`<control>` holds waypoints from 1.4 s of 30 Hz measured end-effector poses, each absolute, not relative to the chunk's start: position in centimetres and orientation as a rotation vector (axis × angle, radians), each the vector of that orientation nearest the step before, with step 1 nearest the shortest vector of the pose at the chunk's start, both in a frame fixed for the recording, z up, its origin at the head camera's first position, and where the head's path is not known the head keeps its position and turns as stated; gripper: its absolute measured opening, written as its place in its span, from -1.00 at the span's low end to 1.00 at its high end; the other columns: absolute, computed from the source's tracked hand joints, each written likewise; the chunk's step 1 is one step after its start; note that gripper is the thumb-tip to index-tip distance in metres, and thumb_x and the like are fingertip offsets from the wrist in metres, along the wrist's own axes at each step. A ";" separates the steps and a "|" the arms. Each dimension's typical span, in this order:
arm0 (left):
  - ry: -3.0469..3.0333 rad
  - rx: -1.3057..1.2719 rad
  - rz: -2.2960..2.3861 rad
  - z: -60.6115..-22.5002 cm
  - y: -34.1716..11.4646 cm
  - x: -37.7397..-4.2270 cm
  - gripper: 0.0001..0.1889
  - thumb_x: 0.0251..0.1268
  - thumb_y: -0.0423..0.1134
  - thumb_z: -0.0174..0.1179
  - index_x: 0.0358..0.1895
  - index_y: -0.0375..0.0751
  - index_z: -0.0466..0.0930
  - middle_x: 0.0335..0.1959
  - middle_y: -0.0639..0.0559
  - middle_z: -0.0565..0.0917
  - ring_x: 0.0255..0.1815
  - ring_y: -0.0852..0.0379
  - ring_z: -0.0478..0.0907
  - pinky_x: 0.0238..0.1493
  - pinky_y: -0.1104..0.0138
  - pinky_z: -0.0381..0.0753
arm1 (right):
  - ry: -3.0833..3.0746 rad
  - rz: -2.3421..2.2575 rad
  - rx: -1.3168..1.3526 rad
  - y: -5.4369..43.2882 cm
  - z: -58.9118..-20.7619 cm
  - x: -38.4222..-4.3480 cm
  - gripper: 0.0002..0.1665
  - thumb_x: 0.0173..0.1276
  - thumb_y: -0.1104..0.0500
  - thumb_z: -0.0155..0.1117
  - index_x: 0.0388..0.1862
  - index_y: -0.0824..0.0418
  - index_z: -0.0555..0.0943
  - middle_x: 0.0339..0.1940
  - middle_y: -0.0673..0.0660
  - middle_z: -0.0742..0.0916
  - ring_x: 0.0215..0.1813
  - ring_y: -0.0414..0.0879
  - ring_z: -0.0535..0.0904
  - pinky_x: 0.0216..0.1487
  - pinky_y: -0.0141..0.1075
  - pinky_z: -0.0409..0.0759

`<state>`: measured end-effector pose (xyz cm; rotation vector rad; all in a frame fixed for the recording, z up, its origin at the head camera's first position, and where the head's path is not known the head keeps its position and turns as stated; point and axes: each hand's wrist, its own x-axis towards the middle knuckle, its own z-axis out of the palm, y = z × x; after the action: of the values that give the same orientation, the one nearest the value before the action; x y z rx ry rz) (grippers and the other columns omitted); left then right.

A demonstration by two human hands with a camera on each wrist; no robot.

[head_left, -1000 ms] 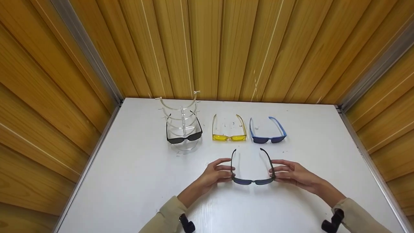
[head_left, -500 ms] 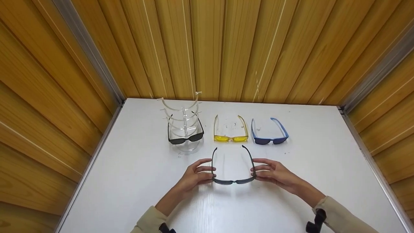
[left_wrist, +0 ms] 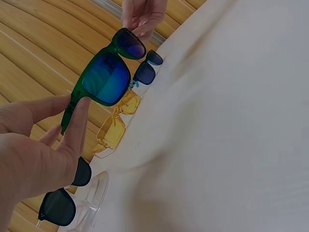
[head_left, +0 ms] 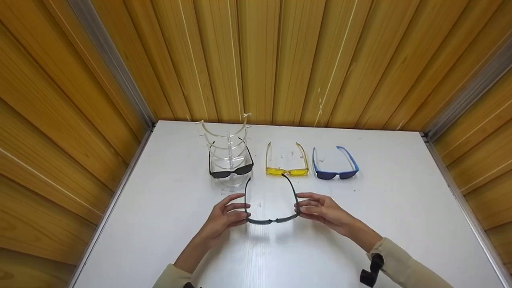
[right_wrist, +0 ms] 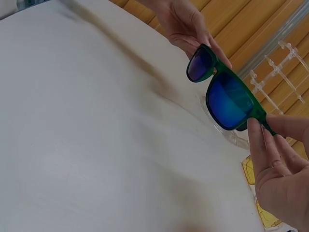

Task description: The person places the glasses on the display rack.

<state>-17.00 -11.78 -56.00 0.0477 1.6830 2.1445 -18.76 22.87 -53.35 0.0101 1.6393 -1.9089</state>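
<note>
Green-framed sunglasses (left_wrist: 105,79) with blue mirrored lenses are held above the white table, temples unfolded and pointing away from the person. My left hand (head_left: 222,217) pinches the left temple close to the hinge between thumb and fingers. On the other side my right hand (head_left: 327,213) pinches the right temple the same way, as the right wrist view also shows with the sunglasses (right_wrist: 228,99). Behind and to the left stands a clear display stand (head_left: 230,150) with several curved arms. Black sunglasses (head_left: 231,172) sit low on that stand.
Yellow glasses (head_left: 287,171) lie unfolded on the table (head_left: 400,208) beyond the held pair. To their right lie blue-framed sunglasses (head_left: 337,174). Wood-patterned panels (head_left: 256,60) wall in the back and sides of the table.
Both hands have carried the green sunglasses leftward and slightly away from the person, toward the stand. The held pair has tilted a little. The stand and other glasses stay in place.
</note>
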 end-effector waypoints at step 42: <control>1.786 -0.185 2.257 -53.8 -16.5 -16.9 -0.32 0.24 -0.48 0.34 0.45 -0.27 0.38 0.14 -0.11 0.68 0.00 0.11 0.74 0.12 0.21 0.76 | 1.510 -2.040 -0.108 16.7 -52.6 -21.3 -0.31 0.40 0.38 0.31 0.48 0.37 0.37 0.02 0.04 0.75 0.10 -0.15 0.72 0.37 -0.17 0.62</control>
<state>-16.86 -16.54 -53.85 -0.1851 1.7863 2.2567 -21.26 16.67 -52.57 -0.1079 1.5098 -2.0402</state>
